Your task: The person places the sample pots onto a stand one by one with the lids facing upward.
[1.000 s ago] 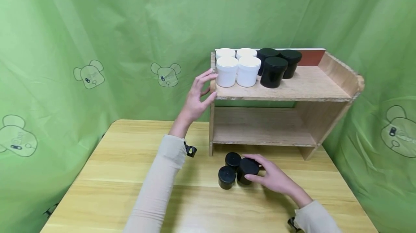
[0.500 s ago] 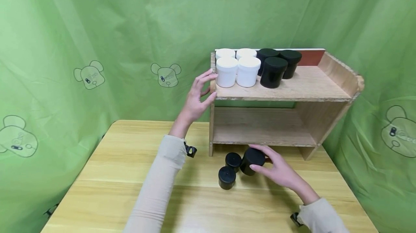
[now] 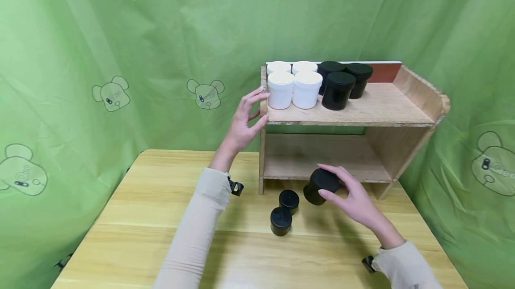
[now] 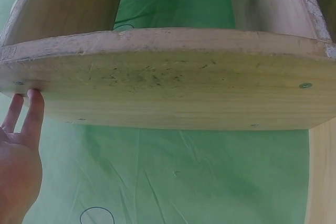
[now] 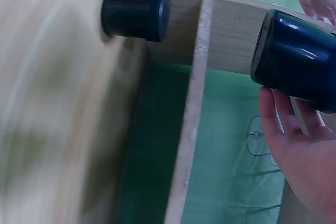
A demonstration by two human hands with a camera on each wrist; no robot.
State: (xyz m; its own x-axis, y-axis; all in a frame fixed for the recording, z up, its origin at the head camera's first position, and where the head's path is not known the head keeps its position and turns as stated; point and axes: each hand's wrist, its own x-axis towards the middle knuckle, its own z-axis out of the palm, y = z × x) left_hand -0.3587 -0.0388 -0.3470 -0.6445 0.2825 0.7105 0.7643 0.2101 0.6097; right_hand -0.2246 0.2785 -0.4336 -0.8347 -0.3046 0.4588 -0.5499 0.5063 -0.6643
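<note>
My right hand (image 3: 358,199) grips a black lidded jar (image 3: 320,186), tilted and lifted above the table in front of the lower shelf. In the right wrist view the jar (image 5: 296,59) sits against my fingers at the right. My left hand (image 3: 243,119) holds the left side panel of a two-tier wooden shelf (image 3: 386,105), with fingertips over its edge and the thumb at the front. Two of its fingers (image 4: 34,114) touch the panel's outer face in the left wrist view. Two black jars (image 3: 280,221) stand close together on the table.
Several white jars (image 3: 307,90) stand at the left of the upper tier, with black jars (image 3: 339,91) right of them. The lower tier (image 3: 322,155) has bare wood showing. Behind the wooden table (image 3: 161,199) hangs a green curtain (image 3: 161,34).
My right hand has raised the black jar off the table, away from the other two, moving right and toward the shelf. My left hand stays at the side panel.
</note>
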